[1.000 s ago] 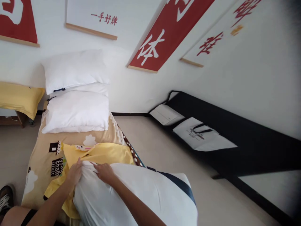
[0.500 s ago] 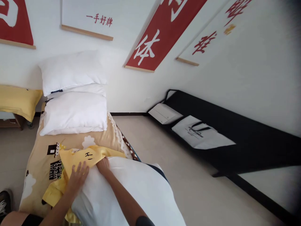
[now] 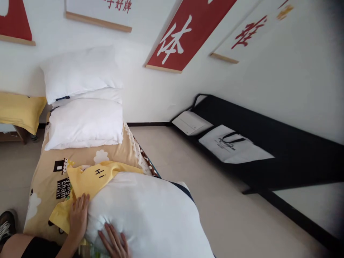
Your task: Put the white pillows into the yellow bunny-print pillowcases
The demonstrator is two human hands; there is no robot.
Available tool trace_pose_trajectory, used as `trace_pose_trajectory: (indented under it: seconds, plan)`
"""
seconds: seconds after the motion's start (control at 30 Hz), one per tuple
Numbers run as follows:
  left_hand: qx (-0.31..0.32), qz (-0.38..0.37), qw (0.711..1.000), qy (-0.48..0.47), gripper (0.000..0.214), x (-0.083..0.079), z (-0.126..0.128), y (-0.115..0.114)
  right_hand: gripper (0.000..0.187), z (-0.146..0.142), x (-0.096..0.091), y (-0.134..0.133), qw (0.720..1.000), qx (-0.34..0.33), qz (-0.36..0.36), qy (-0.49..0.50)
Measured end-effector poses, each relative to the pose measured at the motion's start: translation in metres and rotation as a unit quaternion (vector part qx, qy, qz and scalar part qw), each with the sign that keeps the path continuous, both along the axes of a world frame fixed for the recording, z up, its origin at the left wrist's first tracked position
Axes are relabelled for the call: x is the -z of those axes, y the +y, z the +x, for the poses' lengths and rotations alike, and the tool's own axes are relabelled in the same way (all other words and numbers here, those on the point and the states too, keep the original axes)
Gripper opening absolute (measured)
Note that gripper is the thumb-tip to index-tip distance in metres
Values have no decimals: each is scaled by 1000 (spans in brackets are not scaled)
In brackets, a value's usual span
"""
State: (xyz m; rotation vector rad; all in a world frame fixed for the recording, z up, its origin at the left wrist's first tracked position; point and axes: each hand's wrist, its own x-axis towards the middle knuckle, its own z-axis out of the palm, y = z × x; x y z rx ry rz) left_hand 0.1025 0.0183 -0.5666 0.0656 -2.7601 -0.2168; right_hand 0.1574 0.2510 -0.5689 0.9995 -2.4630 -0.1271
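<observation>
A plump white pillow (image 3: pixel 153 211) lies at the near end of the bed. Its far-left end sits against a yellow pillowcase (image 3: pixel 88 179) printed with "Hi", spread partly under and beside it. My left hand (image 3: pixel 78 216) rests where the pillowcase meets the pillow's left edge, fingers stretched out. On the pillow's near-left part, my right hand (image 3: pixel 116 240) presses down with fingers spread, creasing the fabric. The lower part of this hand is cut off by the frame's bottom edge.
White pillows (image 3: pixel 86 123) are stacked at the bed's head. A patterned tan sheet (image 3: pixel 48 190) covers the bed. At left is another yellow pillow (image 3: pixel 20 111). A black bench (image 3: pixel 258 143) along the right wall holds a white bag (image 3: pixel 228 145) and a white box (image 3: pixel 191 123).
My right hand has left the pillowcase's opening and come back toward me onto the pillow. My left hand has shifted slightly left and nearer. The view has tilted down a little.
</observation>
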Motion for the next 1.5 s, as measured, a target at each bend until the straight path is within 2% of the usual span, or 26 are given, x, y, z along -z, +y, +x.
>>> trace_pose_trajectory:
  seconds: [0.07, 0.13, 0.23, 0.37, 0.43, 0.6, 0.67, 0.77, 0.87, 0.93, 1.03, 1.1, 1.13, 1.17, 1.23, 1.33, 1.43, 1.5]
  plan:
    - [-34, 6, 999, -6, 51, -2, 4, 2, 83, -23, -10, -6, 998, 12, -9, -66]
    - [-60, 9, 997, -37, 47, -10, 3, 4, 85, -48, -28, -10, 989, 11, -12, -147]
    - [-85, 9, 992, -98, 45, -28, -5, 9, 79, -81, -57, -18, 964, 29, -6, -263]
    - [-124, 29, 982, -136, 48, -47, -11, 17, 62, -109, -89, -32, 932, 60, -33, -356]
    - [-134, 51, 979, -147, 52, -47, -4, 23, 55, -120, -102, -40, 921, 65, -45, -381]
    - [-148, 93, 975, -136, 63, -28, 23, 48, 52, -142, -127, -54, 914, 58, -43, -398]
    - [-154, 123, 977, -85, 60, -30, 26, 56, 51, -149, -133, -58, 915, 57, -45, -396]
    - [-140, 203, 969, -2, 66, -56, 10, 62, 48, -149, -131, -64, 917, 51, -55, -392]
    - [-82, 285, 954, 50, 70, -85, -16, 68, 42, -130, -113, -69, 902, 11, -46, -430]
    - [-39, 305, 950, 57, 67, -90, -25, 75, 40, -111, -99, -68, 887, -23, -35, -460]
    - [-3, 273, 962, 9, 62, -73, -18, 78, 37, -91, -89, -51, 869, -68, -36, -489]
    - [3, 223, 974, -43, 63, -51, -4, 70, 31, -97, -96, -30, 845, -94, -51, -524]
    - [4, 197, 978, -64, 65, -40, 5, 64, 29, -107, -104, -17, 836, -83, -72, -537]
    - [5, 174, 982, -79, 69, -30, 13, 58, 31, -121, -112, -3, 834, -53, -101, -540]
    - [12, 145, 985, -90, 74, -15, 27, 45, 38, -159, -129, 25, 849, 52, -164, -499]
    - [32, 125, 988, -84, 74, -6, 36, 35, 51, -217, -141, 56, 874, 183, -211, -397]
    - [38, 80, 994, -58, 71, -10, 30, 34, 49, -251, -134, 68, 884, 283, -146, -342]
    - [33, 37, 998, -30, 71, -19, 18, 32, 49, -257, -127, 65, 891, 292, -86, -336]
